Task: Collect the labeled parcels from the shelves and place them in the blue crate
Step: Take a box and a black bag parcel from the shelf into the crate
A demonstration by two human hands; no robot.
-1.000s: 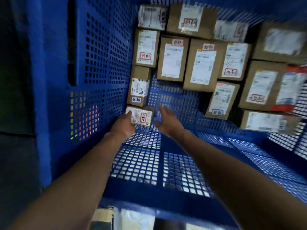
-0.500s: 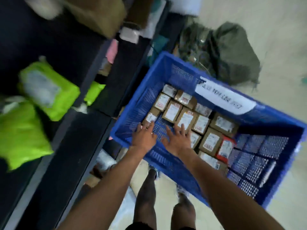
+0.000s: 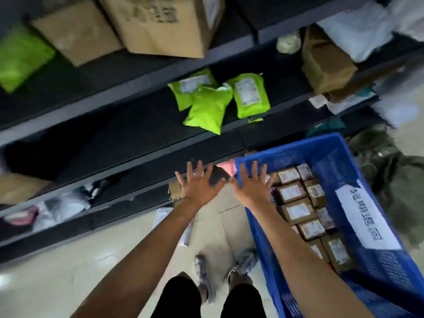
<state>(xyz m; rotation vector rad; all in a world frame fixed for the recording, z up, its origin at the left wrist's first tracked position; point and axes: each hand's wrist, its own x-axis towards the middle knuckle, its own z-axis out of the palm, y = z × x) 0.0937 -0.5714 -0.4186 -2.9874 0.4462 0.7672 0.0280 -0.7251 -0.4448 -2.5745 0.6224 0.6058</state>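
Empty hands faced the shelf, crate on the right.
The left hand [image 3: 197, 185] was spread and empty; green parcels [image 3: 207, 109] lay on the shelf [image 3: 103, 134] beyond both hands, equally near; the right hand [image 3: 252, 187], spread and empty, hung by the blue crate [image 3: 298, 151].

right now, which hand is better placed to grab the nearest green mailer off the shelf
Probably the left hand: open, empty, and almost in line with the nearest green mailer. The right hand, also open, sits over the blue crate corner.
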